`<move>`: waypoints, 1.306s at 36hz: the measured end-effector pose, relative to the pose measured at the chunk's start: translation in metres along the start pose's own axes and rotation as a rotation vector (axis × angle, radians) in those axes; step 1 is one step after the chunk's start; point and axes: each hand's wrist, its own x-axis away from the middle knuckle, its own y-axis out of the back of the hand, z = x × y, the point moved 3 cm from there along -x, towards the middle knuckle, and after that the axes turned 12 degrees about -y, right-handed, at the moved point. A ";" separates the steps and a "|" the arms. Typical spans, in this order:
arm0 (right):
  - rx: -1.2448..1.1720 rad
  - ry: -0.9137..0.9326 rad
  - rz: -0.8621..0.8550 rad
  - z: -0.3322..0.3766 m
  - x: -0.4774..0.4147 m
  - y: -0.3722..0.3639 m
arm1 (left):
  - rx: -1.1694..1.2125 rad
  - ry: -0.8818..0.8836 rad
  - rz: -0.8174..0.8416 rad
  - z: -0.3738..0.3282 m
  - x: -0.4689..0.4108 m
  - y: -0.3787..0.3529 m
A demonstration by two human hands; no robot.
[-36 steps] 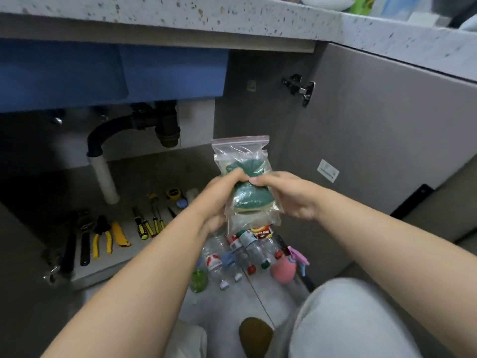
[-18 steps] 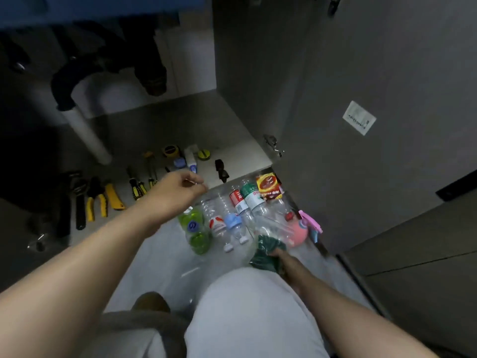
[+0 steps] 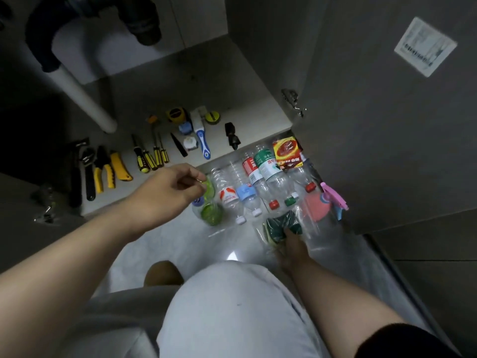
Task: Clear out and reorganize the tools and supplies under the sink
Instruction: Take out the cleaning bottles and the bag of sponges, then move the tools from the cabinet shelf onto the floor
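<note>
one light, slippery sponge bag [image 3: 278,224]: your right hand [image 3: 291,245] gripped its sponges; left hand [image 3: 165,188] curled, hold unclear.

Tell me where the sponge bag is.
Head view: the sponge bag lies on the floor, right of centre, in the right hand, near the bottles and the pink sprayer.

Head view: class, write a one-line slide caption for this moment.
Right hand holds a bag of green sponges down beside the plastic bottles; hand tools line the cabinet base.

Home kitchen: under-sink cab. [image 3: 196,81] w/ drain pipe [image 3: 82,99], hinged door [image 3: 387,138].
</note>
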 end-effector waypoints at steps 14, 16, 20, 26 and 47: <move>0.602 0.029 -0.332 0.016 0.007 -0.003 | -0.042 -0.023 0.018 -0.017 -0.002 -0.008; 0.674 0.114 -0.291 0.022 0.018 -0.018 | -0.037 -0.028 0.006 -0.018 0.001 -0.010; 0.871 0.309 -0.155 0.040 0.057 -0.063 | -0.060 -0.026 -0.005 -0.011 0.013 -0.004; 1.189 0.549 0.147 0.071 0.128 -0.138 | -0.275 -0.027 0.013 0.003 0.013 0.038; 1.624 0.956 -0.361 0.153 0.019 -0.289 | 0.137 -0.070 -0.225 0.159 -0.110 0.062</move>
